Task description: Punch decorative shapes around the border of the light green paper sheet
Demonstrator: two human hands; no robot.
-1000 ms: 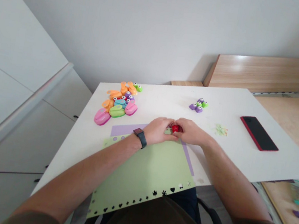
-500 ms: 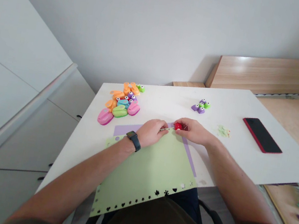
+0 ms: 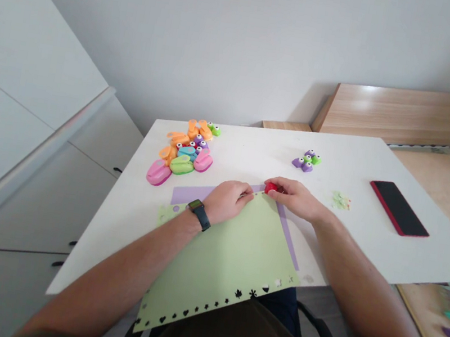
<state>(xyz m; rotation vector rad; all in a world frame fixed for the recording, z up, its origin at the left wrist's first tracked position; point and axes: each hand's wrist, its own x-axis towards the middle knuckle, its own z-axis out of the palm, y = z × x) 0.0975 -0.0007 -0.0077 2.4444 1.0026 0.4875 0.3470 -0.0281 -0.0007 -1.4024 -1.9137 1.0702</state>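
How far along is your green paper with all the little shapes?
Done: a row of shapes runs along the near edge of the green paper. In hand: the right hand presses a red craft punch on its far corner, the left hand holding the paper. Left: its right-hand edge shows no holes yet.

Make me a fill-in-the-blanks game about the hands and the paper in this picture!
1. The watch is on the person's ____ wrist.
2. The right hand pinches a ____ punch.
3. The left hand touches the edge of the green paper, which lies on a ____ sheet.

Missing words: left, red, purple.
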